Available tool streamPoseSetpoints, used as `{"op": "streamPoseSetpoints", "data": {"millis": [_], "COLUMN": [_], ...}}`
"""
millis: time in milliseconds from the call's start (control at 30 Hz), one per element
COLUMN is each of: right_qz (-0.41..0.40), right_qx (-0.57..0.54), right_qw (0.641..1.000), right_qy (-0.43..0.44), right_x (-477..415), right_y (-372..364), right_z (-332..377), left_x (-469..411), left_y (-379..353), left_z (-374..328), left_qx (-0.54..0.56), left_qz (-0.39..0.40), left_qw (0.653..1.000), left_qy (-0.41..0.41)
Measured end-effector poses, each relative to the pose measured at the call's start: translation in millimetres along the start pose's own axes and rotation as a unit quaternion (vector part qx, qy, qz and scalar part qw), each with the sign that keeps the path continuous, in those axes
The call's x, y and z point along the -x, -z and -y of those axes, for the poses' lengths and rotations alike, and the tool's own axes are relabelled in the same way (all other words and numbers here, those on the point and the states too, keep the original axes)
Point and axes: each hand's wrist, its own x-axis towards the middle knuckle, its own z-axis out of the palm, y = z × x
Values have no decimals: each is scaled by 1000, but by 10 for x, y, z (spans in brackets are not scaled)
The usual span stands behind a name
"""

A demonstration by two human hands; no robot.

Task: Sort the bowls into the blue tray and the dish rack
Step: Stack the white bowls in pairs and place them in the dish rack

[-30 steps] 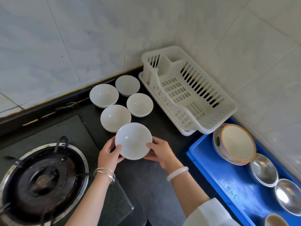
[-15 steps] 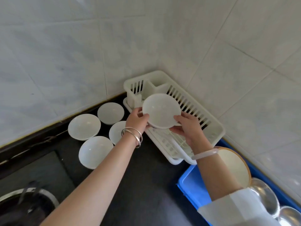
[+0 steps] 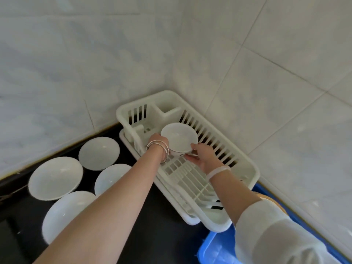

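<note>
I hold a white bowl [image 3: 178,137] low inside the white dish rack [image 3: 245,166], near its far end. My left hand [image 3: 156,139] grips the bowl's left side and my right hand [image 3: 202,156] grips its right side and underside. Whether the bowl touches the rack floor is hidden by my hands. Several more white bowls sit on the black counter to the left, among them one at the back [image 3: 99,153] and one at the far left [image 3: 55,177]. A corner of the blue tray [image 3: 215,250] shows at the bottom right, mostly hidden by my right sleeve.
White tiled walls meet in a corner right behind the dish rack. The black counter [image 3: 162,231] lies between the bowls and the rack. An orange-rimmed bowl edge [image 3: 266,197] peeks out behind my right arm, over the blue tray.
Both hands have carried the bowl from above the counter, over the rack's near wall, and lowered it into the rack's far end. My view has shifted right and upward.
</note>
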Motion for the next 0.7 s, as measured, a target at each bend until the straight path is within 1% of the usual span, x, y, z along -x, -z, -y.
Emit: {"op": "streamPoseSetpoints", "data": {"millis": [100, 200, 333, 433, 533, 633, 700], "right_qz": [1, 11, 10, 18, 21, 30, 30], "right_qx": [-11, -29, -35, -45, -60, -74, -42], "right_qw": [1000, 1000, 999, 998, 998, 997, 999], "right_qy": [-2, 5, 20, 31, 25, 9, 5], "right_x": [-121, -228, -337, -359, -325, -266, -230], "right_y": [-60, -97, -102, -92, -95, -109, -113], "right_z": [-56, -65, -74, -104, -105, -85, -77], "left_x": [-181, -253, -252, -230, -197, -166, -133], "left_y": [-8, -11, -35, -73, -85, -77, -55], "left_z": [32, 6, -28, -21, -20, -43, -60], "left_qx": [-14, 0, 20, 20, 18, 0, -31], "left_qz": [-15, -21, -14, -22, -19, -5, -1], "left_qw": [1000, 1000, 999, 999, 999, 999, 998], "left_qy": [-5, -20, -34, -42, -43, -46, -56]}}
